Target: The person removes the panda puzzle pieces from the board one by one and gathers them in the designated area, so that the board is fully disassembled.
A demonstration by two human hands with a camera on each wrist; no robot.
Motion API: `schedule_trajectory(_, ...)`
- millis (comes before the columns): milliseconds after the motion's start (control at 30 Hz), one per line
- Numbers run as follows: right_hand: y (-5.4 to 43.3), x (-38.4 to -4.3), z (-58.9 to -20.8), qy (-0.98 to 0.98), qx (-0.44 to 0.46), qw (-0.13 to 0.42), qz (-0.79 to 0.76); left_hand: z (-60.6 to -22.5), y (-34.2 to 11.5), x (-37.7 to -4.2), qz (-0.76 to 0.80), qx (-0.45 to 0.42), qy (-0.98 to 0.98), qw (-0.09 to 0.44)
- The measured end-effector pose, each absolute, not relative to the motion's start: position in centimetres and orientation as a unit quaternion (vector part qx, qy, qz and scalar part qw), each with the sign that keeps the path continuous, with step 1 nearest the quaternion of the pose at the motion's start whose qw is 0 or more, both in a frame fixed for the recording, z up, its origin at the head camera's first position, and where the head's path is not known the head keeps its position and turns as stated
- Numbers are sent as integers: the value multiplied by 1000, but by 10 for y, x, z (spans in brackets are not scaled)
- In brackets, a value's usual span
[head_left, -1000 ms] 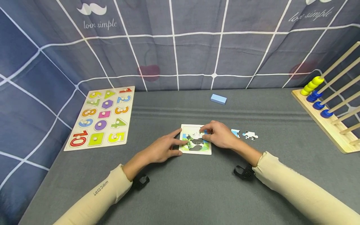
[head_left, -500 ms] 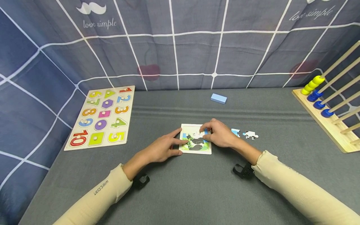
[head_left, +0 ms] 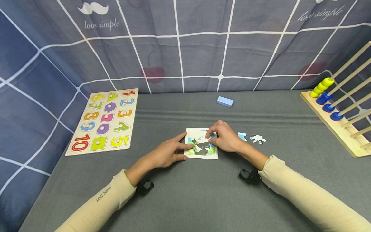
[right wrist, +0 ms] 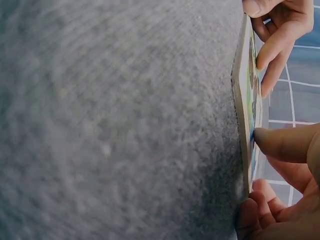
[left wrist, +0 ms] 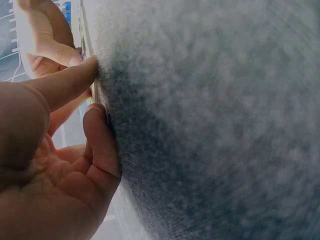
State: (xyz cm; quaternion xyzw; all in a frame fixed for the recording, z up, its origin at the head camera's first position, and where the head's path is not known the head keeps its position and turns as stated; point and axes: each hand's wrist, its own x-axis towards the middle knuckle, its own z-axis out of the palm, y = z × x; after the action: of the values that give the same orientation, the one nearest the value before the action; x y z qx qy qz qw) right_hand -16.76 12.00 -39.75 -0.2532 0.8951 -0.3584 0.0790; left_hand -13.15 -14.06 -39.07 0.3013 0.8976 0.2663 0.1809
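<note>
A small panda jigsaw puzzle (head_left: 202,152) in a white frame lies flat on the grey cloth. My left hand (head_left: 166,153) is spread at its left side: one fingertip rests on the picture, the thumb sits at the lower left corner, another finger by the left edge. My right hand (head_left: 227,138) reaches over the upper right, its thumb and curled fingers pinching a puzzle piece (head_left: 204,138) at the panda's white head. That hand hides part of the picture. In the right wrist view, the right thumb (right wrist: 280,142) presses on the puzzle's face.
Right of the puzzle lie two loose pieces, a blue-and-white one (head_left: 242,136) and a mostly white one (head_left: 257,139). A light blue block (head_left: 224,101) lies behind. A number board (head_left: 102,125) is at the left, a wooden bead counting rack (head_left: 342,124) at the right. A curtain (head_left: 200,58) closes the back.
The right hand's knuckles have risen slightly while its fingertips stay at the same spot on the puzzle. The left hand holds its place.
</note>
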Motion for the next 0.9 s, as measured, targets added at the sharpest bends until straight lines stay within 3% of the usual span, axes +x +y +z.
schedule_trajectory(900, 114, -169, -395, 906, -247, 81, -333, -389, -140, -130, 264, 300, 899, 180)
